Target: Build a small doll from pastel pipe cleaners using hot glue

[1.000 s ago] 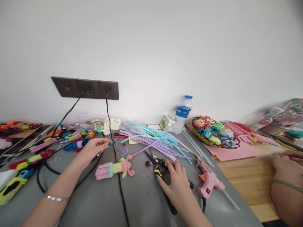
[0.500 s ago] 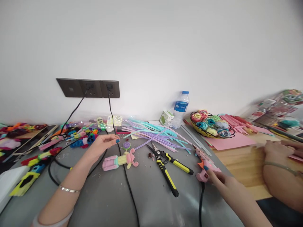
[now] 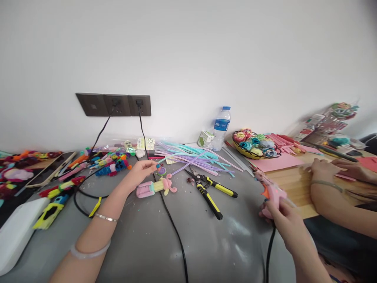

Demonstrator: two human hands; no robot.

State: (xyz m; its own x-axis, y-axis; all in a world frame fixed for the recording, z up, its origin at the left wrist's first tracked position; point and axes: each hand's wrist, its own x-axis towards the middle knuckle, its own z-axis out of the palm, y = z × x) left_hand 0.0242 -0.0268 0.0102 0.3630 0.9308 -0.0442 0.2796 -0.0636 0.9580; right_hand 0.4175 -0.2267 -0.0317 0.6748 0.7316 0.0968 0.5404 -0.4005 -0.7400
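Note:
My left hand (image 3: 146, 171) hovers above the grey table with thumb and fingers pinched together; I cannot make out what, if anything, is between them. Just below it lies a pipe-cleaner figure (image 3: 154, 186) in pink, yellow and teal with curled pink ends. A small round purple and green piece (image 3: 161, 171) sits close to the fingertips. My right hand (image 3: 284, 216) grips the handle of a pink glue gun (image 3: 271, 193), its nozzle pointing toward the back and its black cord hanging down. Yellow-and-black pliers (image 3: 209, 201) lie open between the hands.
Loose pastel pipe cleaners (image 3: 197, 157) are piled at the back, before a water bottle (image 3: 221, 127) and small carton (image 3: 205, 139). A bowl of flowers (image 3: 255, 145) stands on the right. Black cords (image 3: 173, 224) cross the table. A co-worker's hands (image 3: 325, 173) are at far right.
My right hand has closed round the glue gun and lifted it rightward from the table. The left hand stays pinched, now nearer the purple piece. The view has shifted slightly.

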